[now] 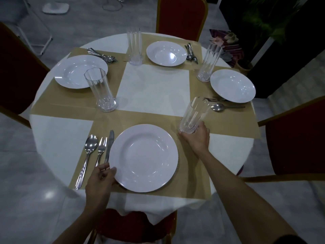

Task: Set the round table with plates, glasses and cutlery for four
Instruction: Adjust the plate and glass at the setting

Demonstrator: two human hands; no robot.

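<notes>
The round table [151, 88] has a white cloth and tan placemats. My left hand [102, 178] grips the left rim of the near white plate [143, 157]. A spoon [88, 155], fork [101, 150] and knife [109, 145] lie left of that plate. My right hand [197, 136] holds the base of a clear tall glass [193, 114], tilted, just right of the near plate. Three more plates sit at the left [80, 71], far [166, 53] and right [232, 85], each with a glass and cutlery beside it.
Red chairs with gold frames stand at the far side [181, 16], left [15, 71], right [297, 140] and near side [133, 224]. A glass [101, 90] stands close to the left plate. A dark plant corner lies at the back right.
</notes>
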